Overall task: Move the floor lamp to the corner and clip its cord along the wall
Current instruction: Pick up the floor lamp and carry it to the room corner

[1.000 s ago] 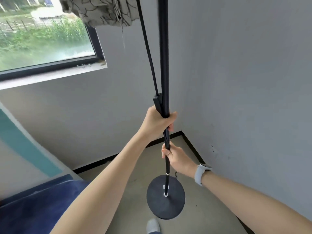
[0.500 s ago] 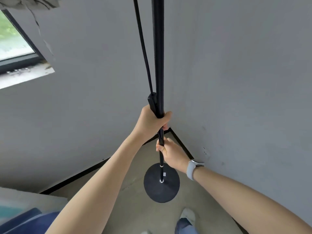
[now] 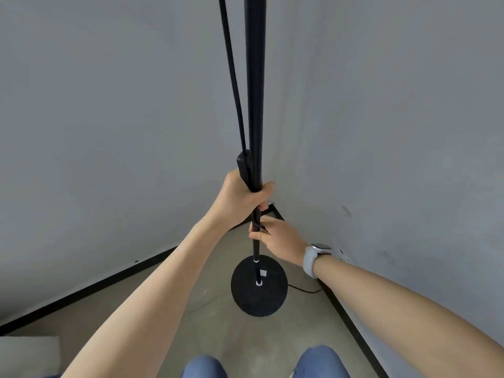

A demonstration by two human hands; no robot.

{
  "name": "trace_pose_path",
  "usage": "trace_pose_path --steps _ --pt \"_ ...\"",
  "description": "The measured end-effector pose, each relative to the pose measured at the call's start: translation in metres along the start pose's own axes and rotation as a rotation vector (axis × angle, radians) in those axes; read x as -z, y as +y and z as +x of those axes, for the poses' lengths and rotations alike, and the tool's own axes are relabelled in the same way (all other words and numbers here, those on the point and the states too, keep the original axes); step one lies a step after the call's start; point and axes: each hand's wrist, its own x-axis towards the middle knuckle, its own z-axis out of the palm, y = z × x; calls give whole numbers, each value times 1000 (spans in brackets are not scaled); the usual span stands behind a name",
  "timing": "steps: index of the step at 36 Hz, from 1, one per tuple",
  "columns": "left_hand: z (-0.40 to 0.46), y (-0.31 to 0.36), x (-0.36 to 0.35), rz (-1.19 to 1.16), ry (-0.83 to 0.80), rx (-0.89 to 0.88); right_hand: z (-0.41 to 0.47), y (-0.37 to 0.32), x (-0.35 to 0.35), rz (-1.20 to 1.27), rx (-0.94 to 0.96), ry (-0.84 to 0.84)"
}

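Floor lamp (image 3: 255, 77): slim matte-black pole, upright, running from the top edge of the view down to a flat round black base (image 3: 259, 293). The base has a faintly textured top, a small pale label beside the pole foot, and a bright metal ring where the pole enters it. A second bright ring sits on the pole a little above the base. The base lies on the concrete floor (image 3: 207, 323) close to the room corner, near both black skirting boards (image 3: 90, 286) without visibly touching either.

Cord (image 3: 231, 72): thin, black, hanging just left of the pole from the top edge and closing on it downward. It enters a black oblong inline switch box (image 3: 242, 166) lying against the pole. A further stretch of cord trails from the base's right side across the floor toward the right-hand skirting.

Left hand (image 3: 240, 199): fingers wrapped fully around pole, cord and the lower end of the switch box together, thumb across the front.

Right hand (image 3: 278, 237): lower on the pole, just beneath the left hand, fingers curled about the pole from the right side, thumb pressed to its front. A grey-strapped wristwatch (image 3: 313, 257) is on this wrist.

Walls (image 3: 109, 118): plain grey, meeting behind the pole.

Bottom edge: two knees in blue denim (image 3: 321, 361).
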Motion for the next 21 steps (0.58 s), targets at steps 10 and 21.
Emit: trace_pose_path --steps 10,21 --pt "22 -132 -45 14 -42 -60 68 100 -79 -26 39 56" --pt "37 -196 -48 -13 37 -145 115 133 -127 24 81 134"
